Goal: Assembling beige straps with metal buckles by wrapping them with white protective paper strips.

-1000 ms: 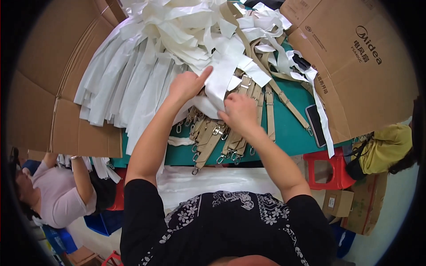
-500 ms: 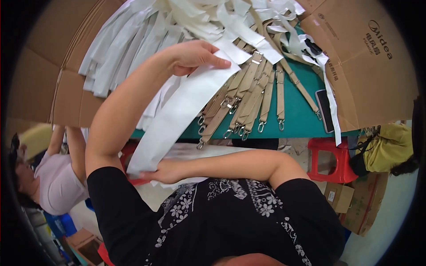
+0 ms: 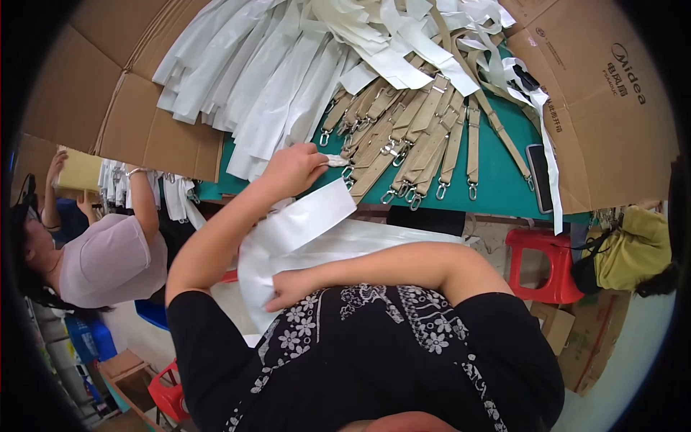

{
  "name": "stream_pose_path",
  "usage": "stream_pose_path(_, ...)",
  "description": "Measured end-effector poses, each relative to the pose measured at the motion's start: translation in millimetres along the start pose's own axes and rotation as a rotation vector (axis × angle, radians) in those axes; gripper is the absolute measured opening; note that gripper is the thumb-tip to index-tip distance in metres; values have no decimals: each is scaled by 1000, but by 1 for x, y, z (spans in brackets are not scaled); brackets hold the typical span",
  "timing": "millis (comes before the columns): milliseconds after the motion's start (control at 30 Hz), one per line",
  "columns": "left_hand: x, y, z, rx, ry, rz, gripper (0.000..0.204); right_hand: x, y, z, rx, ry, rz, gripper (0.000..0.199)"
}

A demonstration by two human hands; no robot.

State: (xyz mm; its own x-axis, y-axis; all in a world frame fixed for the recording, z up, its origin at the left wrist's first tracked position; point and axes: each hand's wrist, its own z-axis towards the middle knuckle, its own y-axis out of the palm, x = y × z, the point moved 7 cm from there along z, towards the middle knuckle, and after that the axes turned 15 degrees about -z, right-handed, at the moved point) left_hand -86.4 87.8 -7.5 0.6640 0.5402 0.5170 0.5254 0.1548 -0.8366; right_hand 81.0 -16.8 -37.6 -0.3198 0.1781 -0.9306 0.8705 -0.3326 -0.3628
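My left hand point(image 3: 294, 170) is at the front edge of the green table, its fingers closed on a small bunched white piece point(image 3: 335, 160) whose kind I cannot make out. Below it, one end of a glossy white strip point(image 3: 306, 218) stands out over my lap. My right hand point(image 3: 290, 289) is closed low at my body, against the white strip's lower part; its fingertips are partly hidden. Beyond my left hand lie many beige straps point(image 3: 425, 126) with metal buckles and swivel hooks, their hook ends toward me. More white strips point(image 3: 248, 79) are heaped beside and behind them.
Cardboard flaps point(image 3: 597, 108) flank the green table point(image 3: 504, 191). A phone point(image 3: 538, 178) lies at its right, beside a hanging white strip. A red stool point(image 3: 543, 266) stands below. To my left a co-worker in a pale top point(image 3: 111, 259) sits close; white pieces hang beyond.
My left hand has let go of the long strip's upper end, come nearer and picked up the bunched white piece. The strip has dropped toward my lap. My right hand has shifted slightly right.
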Motion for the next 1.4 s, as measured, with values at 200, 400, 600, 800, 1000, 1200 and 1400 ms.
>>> stream_pose_path(200, -6, 2, -2, 445, 331, 264, 10, 57, 3, -41, 133, 121, -94, 34)
stream_pose_path(400, 20, -11, -21, 420, -2, 16, 29, 83, 4, -42, 129, 191, -128, 36)
stream_pose_path(600, -25, 6, -82, 251, -564, -40, 68, 74, -4, -49, 271, 39, -33, 40)
stream_pose_path(800, -136, 111, -154, -55, -1062, -658, 63, 53, 10, -34, 168, -65, -166, 33)
stream_pose_path(1000, -170, 181, -155, 78, -1220, -1622, 33, 26, 37, -11, -158, -235, -557, 19)
stream_pose_path(1200, -165, 191, -143, 62, -1249, -1569, 36, 10, 47, -9, -267, -470, -669, 32)
stream_pose_path(1400, -185, 199, -125, -47, -1249, -1126, 37, 13, 33, -13, 112, -582, -336, 60)
